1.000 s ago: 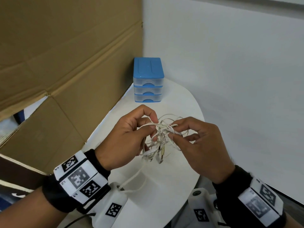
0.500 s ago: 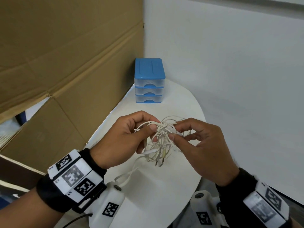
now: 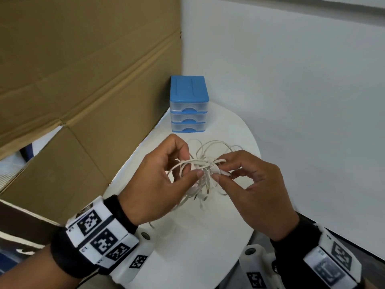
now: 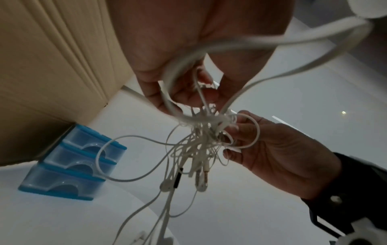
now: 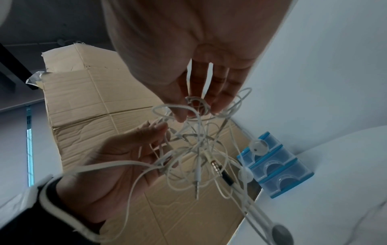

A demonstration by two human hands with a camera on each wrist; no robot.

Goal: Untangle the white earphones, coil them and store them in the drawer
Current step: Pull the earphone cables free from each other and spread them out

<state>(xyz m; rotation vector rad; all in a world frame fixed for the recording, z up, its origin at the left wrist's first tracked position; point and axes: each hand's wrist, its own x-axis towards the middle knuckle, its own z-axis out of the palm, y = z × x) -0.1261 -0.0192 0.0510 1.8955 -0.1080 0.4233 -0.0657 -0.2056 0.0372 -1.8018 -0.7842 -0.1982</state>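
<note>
The white earphones (image 3: pixel 205 172) hung as a knotted bundle in the air between both hands, above the white counter (image 3: pixel 208 236) and well short of the blue drawer unit (image 3: pixel 188 105) standing at its far end, all three drawers looking closed. The left hand (image 3: pixel 158 182) pinched loops of cord on its side of the knot; the right hand (image 3: pixel 250 184) pinched a strand at the knot's heart, its fingers (image 5: pixel 217 97) curled around thin wire. Plugs (image 5: pixel 198 184) and earbuds (image 5: pixel 258 146) dangled free beneath the tangle. The cable seemed very light, limp and slick, so it would likely slide through a loose pinch and spring back into loops. Hard tugging would probably tighten the knot or strain the fine wire where it joins the buds. The better hold, I judged, was on a free end such as a plug, feeding it back through loosened loops while the other hand steadied the mass
</note>
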